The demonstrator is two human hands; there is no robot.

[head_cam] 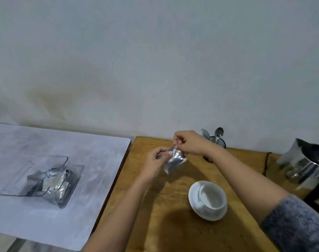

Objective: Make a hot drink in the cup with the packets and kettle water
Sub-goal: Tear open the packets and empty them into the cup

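Home kitchen corner: steel kettle (pixel 307 171), spoon holder (pixel 215 142), wooden table (pixel 166 224), stained plaster wall (pixel 155 60).

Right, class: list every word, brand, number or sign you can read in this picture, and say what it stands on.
None can be read.
Silver packet in both hands: plain foil, no print visible.
Packets in the clear tray: too blurred to tell.
Kettle, cup: no markings show.

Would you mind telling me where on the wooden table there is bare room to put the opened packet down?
The wooden table is bare left of the cup and saucer, toward the table's left edge. Another bare patch lies between the saucer and the spoon holder. It is crowded on the right, by the kettle.
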